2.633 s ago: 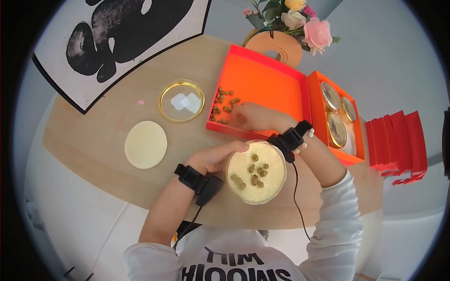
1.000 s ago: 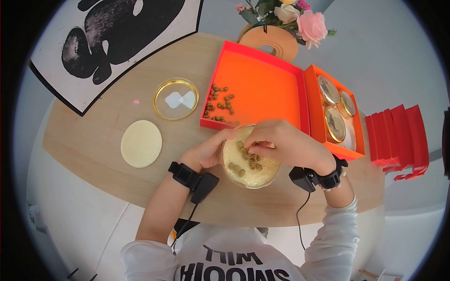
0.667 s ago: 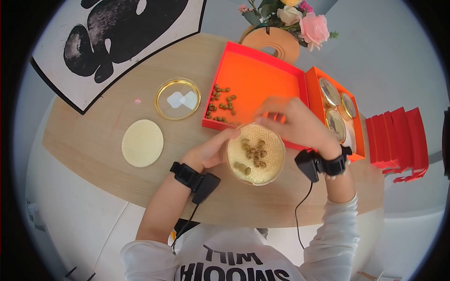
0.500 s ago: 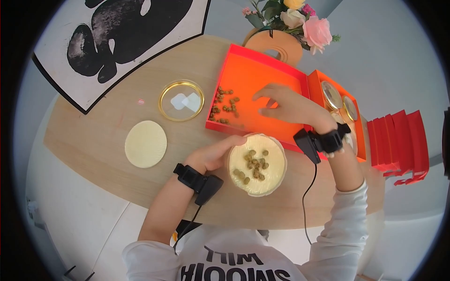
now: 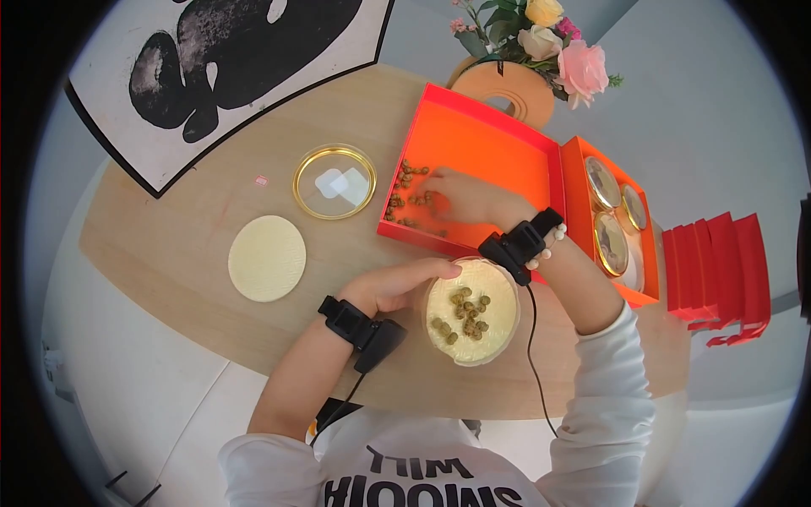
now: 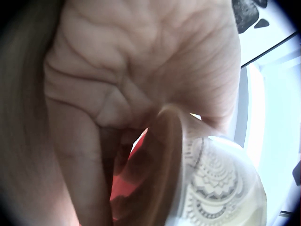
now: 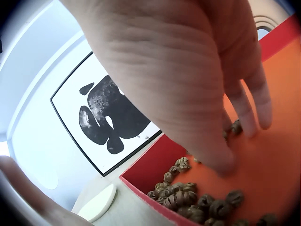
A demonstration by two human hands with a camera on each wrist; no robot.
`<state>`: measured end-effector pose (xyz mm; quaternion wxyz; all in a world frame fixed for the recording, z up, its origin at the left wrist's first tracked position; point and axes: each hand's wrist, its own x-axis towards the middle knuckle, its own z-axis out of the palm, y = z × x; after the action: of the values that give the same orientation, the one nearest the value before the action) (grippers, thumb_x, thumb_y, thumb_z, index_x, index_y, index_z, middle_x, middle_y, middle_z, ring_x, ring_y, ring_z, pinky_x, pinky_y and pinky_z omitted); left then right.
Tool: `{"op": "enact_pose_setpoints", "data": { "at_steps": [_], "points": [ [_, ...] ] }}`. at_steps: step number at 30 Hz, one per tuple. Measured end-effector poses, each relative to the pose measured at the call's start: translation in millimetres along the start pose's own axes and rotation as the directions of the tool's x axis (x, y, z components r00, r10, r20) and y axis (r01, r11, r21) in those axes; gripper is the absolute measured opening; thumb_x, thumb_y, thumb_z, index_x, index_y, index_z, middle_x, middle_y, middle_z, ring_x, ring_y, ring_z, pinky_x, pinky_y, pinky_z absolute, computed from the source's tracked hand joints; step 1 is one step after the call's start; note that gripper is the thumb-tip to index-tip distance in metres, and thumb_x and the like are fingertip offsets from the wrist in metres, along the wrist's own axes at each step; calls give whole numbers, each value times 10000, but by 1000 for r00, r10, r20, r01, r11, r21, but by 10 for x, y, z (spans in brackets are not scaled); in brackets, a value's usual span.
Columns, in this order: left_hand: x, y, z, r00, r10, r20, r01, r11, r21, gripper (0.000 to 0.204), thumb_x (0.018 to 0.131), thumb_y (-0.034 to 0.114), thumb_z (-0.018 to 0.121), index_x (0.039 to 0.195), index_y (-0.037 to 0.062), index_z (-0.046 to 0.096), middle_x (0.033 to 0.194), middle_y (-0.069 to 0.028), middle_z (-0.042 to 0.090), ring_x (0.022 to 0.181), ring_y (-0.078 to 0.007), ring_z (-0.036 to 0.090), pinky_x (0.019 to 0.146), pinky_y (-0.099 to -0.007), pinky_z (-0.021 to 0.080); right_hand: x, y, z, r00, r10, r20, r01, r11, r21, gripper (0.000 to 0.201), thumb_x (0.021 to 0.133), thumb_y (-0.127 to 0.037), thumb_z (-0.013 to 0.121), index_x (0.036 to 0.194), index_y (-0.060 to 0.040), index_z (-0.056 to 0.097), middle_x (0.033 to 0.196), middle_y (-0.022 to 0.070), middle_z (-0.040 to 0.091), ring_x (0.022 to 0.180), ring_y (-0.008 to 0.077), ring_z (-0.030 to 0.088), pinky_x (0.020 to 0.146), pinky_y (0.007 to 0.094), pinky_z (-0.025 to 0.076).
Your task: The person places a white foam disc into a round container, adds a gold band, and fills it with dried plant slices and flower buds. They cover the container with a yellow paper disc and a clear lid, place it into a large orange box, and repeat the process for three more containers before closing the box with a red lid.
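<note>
My left hand grips the left side of a clear round tub, its thumb over the rim. Inside is a pale yellow surface with several small brown-green rolled pieces on it. In the left wrist view the tub's patterned wall lies against the hand. The right hand reaches down into the orange-red box, among loose rolled pieces at its left side. The right wrist view shows that hand's fingers extended downward; whether a piece is between thumb and fingers cannot be told.
A gold-rimmed clear lid and a pale disc lie at the left. Right of the box are an orange box with gold-rimmed tins and folded red pieces. Flowers and a black-and-white panel stand behind.
The right hand went from the pieces in the tub up over the box, then left and down among the loose pieces. My left hand keeps its grip on the tub.
</note>
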<state>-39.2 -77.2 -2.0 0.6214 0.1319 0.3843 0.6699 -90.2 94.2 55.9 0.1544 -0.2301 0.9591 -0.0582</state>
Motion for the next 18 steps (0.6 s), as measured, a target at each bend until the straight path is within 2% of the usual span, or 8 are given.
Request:
{"op": "enact_pose_setpoints", "data": {
  "at_steps": [3,6,12,15,17,18],
  "points": [
    [-4,-1,-5,1000,8,28,-8,1000,8,501,804,354,533,1199,55,457,1186,-58,497,1093,-146,458,928,-296,348,23,11,64,999,11,-34,-8,998,69,234,705,-141,604,932,-101,564,974,103,534,920,261,516,783,338,420],
    [-32,27,38,999,21,45,-21,1000,-4,485,815,334,525,1199,45,454,1182,-62,500,1087,-144,463,925,-292,353,32,9,90,997,68,33,-72,986,152,128,699,-136,604,808,-85,561,844,89,550,817,246,538,714,333,426],
    [8,8,3,998,30,50,-30,999,-14,473,818,320,526,1192,38,456,1173,-64,506,1075,-143,473,918,-292,364,23,63,92,1000,25,5,-26,983,182,99,675,-119,607,743,-61,563,774,96,566,739,246,550,676,331,432],
    [16,-10,-18,999,26,45,-24,999,-24,494,819,310,520,1216,31,426,1186,-74,496,1079,-148,473,918,-292,370,-5,115,79,995,-38,-91,67,938,341,91,680,-108,599,731,-48,553,746,68,566,707,203,546,664,303,433],
    [-6,23,9,999,16,35,-15,999,-30,548,818,291,509,1267,13,366,1218,-93,473,1099,-162,465,937,-295,361,-81,115,25,989,59,-134,13,878,479,76,693,-92,585,734,-39,548,736,45,558,687,161,531,658,281,429],
    [3,9,-2,999,22,33,-21,999,-32,523,821,300,511,1245,20,389,1196,-80,487,1077,-152,477,917,-291,375,-141,100,-25,983,111,-149,-12,838,545,68,700,-84,578,735,-35,546,731,34,554,678,140,523,655,269,427]
  ]
}}
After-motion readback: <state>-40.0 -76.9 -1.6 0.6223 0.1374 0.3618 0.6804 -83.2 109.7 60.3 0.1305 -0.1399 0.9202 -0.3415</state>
